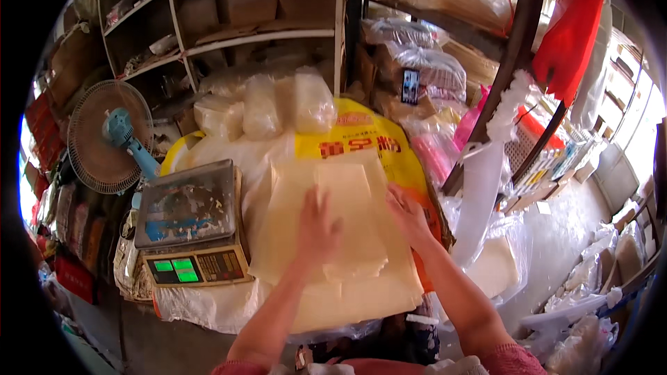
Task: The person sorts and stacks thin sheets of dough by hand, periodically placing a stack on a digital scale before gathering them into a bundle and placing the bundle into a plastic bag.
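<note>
A pile of thin cream-coloured sheets (375,298), perhaps flat bags, lies on the work surface before me. On top, a smaller cream piece (354,198) sits turned slightly. My left hand (319,226) is over the smaller piece with its fingers apart, somewhat blurred; whether it presses on it I cannot tell. At the right edge of the larger sheets is my right hand (410,217), fingers stretched forward and nothing visible in them. A yellow printed sack (361,132) spreads under the sheets.
A weighing scale (184,208) with a lit green display stands left, beside a fan (111,135). Several clear bags of pale goods (262,107) line the back. Behind are shelves (257,36); a phone (410,87) stands upright among packages. A metal post (511,62) rises at right.
</note>
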Demonstrator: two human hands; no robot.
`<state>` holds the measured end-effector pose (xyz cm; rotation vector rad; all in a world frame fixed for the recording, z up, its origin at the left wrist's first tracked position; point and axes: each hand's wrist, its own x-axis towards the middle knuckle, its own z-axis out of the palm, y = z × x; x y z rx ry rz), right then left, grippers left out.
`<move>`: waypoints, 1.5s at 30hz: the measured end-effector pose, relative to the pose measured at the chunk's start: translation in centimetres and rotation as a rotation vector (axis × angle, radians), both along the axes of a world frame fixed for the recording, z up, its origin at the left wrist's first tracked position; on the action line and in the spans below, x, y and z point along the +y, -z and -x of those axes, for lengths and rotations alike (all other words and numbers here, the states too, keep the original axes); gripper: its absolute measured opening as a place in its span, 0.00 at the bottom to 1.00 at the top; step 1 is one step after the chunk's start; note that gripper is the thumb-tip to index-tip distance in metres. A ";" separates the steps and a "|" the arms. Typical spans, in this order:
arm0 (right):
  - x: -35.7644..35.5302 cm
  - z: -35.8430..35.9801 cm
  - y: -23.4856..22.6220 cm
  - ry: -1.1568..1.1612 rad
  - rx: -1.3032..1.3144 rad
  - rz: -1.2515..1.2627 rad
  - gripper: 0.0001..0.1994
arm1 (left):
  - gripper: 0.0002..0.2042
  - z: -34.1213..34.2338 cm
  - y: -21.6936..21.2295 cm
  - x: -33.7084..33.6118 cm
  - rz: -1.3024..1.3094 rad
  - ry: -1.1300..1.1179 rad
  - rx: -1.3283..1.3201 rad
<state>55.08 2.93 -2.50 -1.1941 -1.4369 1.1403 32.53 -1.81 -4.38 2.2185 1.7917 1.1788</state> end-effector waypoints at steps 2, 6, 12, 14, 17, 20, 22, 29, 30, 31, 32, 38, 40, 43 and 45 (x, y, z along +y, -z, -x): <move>-1.5 -0.9 -3.2 -0.057 0.097 -0.118 0.19 | 0.34 -2.9 -3.1 -3.3 0.051 0.127 0.184; -10.2 0.9 -13.5 -0.401 -0.052 -0.307 0.16 | 0.40 -3.9 -1.3 -6.0 0.266 0.132 0.358; -18.0 -1.2 -19.5 -0.932 0.264 -0.286 0.11 | 0.41 -5.2 3.9 -6.7 0.149 0.089 0.453; -18.8 -1.7 -18.8 -1.019 0.414 -0.309 0.13 | 0.40 -5.5 3.2 -6.2 0.139 0.080 0.439; -20.5 -0.8 -17.0 -1.106 0.631 -0.533 0.19 | 0.39 -6.0 2.5 -6.2 0.168 0.108 0.411; -20.2 -2.6 -15.8 -1.295 0.789 -0.742 0.23 | 0.39 -5.8 2.6 -5.8 0.195 0.078 0.386; -21.3 -5.9 -15.0 -0.725 0.725 0.068 0.11 | 0.40 -4.8 2.9 -6.4 0.226 0.059 0.377; -5.7 -16.9 -6.8 0.725 -0.346 -0.642 0.16 | 0.40 -5.3 -2.8 -8.3 0.297 0.148 0.192; -3.3 -19.3 -4.7 0.721 -0.345 -0.644 0.16 | 0.38 -5.6 -4.0 -8.9 0.228 0.197 0.148; -1.4 -21.7 -3.0 0.726 -0.447 -0.496 0.14 | 0.37 -6.0 -4.7 -9.2 0.155 0.254 0.103; -0.7 -21.4 -3.3 0.712 -0.541 -0.346 0.13 | 0.37 -6.0 -4.8 -9.6 0.156 0.241 0.101; -4.2 -17.9 -6.1 0.700 -0.714 -0.364 0.10 | 0.24 -6.6 -4.0 -12.8 -0.029 0.359 -0.149; -6.8 -15.8 -6.9 0.633 -0.748 -0.370 0.09 | 0.22 -7.1 -3.3 -13.7 0.014 0.382 -0.273; -11.6 -11.0 -7.8 0.210 -0.648 -0.309 0.08 | 0.21 -8.1 -1.3 -13.7 0.273 0.435 -0.563; -14.2 -7.8 -6.4 0.034 -0.585 -0.357 0.07 | 0.20 -9.0 -1.1 -13.8 0.590 0.412 -0.846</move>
